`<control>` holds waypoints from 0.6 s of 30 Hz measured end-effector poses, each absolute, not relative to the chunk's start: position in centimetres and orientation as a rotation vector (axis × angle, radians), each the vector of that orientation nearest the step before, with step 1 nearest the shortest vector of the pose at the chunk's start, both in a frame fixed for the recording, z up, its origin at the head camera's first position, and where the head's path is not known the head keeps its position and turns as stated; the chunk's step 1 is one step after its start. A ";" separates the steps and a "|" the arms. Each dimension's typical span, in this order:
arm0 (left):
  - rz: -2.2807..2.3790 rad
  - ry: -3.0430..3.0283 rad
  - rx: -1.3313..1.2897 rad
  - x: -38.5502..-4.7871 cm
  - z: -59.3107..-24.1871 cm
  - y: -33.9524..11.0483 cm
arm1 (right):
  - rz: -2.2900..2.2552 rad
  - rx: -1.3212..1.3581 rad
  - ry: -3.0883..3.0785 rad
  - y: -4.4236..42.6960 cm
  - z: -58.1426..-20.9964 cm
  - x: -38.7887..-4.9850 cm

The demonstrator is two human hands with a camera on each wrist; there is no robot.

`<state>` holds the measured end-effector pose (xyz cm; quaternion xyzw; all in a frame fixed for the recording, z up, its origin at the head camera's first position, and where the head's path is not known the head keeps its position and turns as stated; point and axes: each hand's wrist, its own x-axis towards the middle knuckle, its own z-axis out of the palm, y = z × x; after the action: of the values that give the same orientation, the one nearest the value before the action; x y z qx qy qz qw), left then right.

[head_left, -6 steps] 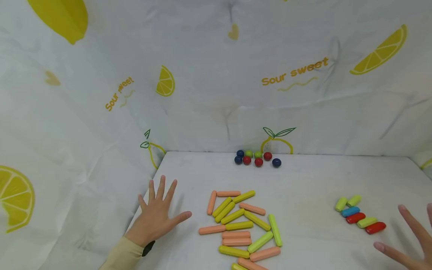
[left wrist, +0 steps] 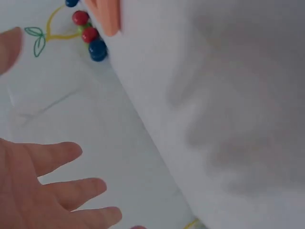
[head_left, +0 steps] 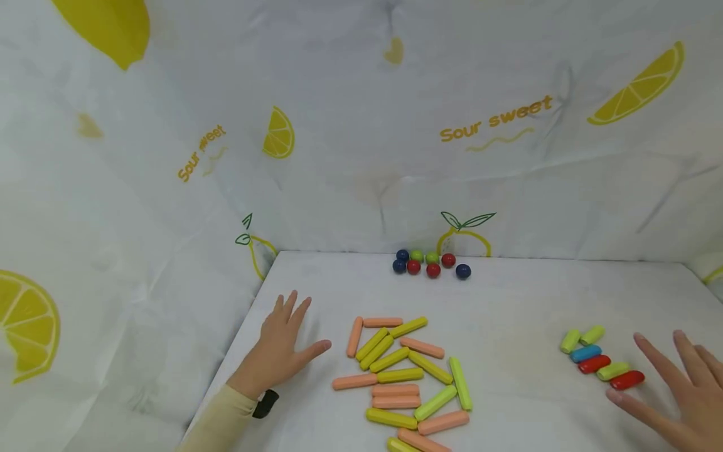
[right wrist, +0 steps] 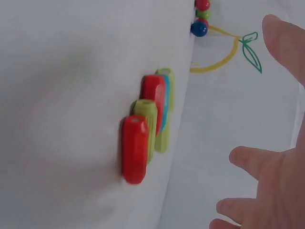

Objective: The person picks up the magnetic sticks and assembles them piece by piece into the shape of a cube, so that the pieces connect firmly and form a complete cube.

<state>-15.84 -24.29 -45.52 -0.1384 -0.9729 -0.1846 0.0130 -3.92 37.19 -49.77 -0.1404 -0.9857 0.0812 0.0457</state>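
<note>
Fingers spread and holding nothing, the left hand point(head_left: 275, 353) hovers left of the orange sticks point(head_left: 354, 337) and yellow sticks point(head_left: 390, 360). The right hand point(head_left: 691, 402), also spread and empty, is at the lower right, beside a short red piece point(head_left: 627, 380). Near that lie a blue piece point(head_left: 585, 353), another red one and several light green pieces point(head_left: 613, 371). In the left wrist view the left hand point(left wrist: 43, 186) shows its palm side. The right wrist view has the right hand point(right wrist: 279, 176) apart from the red piece point(right wrist: 135, 149).
Red, dark blue and green balls point(head_left: 433, 270) sit along the back edge of the white table point(head_left: 508, 301). Two longer light green sticks point(head_left: 460, 383) lie with the orange and yellow ones mid-table. A white cloth with lemon prints point(head_left: 350, 157) rises behind and at the left.
The left hand has shifted right, towards the sticks, and turned a little. The right hand has moved left and slightly up, and more of it shows. The sticks, short pieces and balls keep their arrangement.
</note>
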 end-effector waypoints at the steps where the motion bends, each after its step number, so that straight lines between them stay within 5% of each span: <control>1: -0.636 -3.017 -0.438 -16.4 -45.6 -23.9 | 0.272 -0.355 -2.992 37.0 -49.5 -4.5; 7: -1.103 -3.047 -0.303 -19.8 -45.6 -20.6 | 0.593 0.091 -2.960 35.5 -46.4 -8.5; 18: -1.286 -3.338 -0.163 -22.2 -45.0 -17.5 | 0.873 0.246 -3.025 29.5 -44.2 -16.1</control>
<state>-22.17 -17.53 -44.97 -0.0443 -0.9098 -0.3506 -0.2179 -16.12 29.49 -44.24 0.0777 -0.9578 0.2764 -0.0084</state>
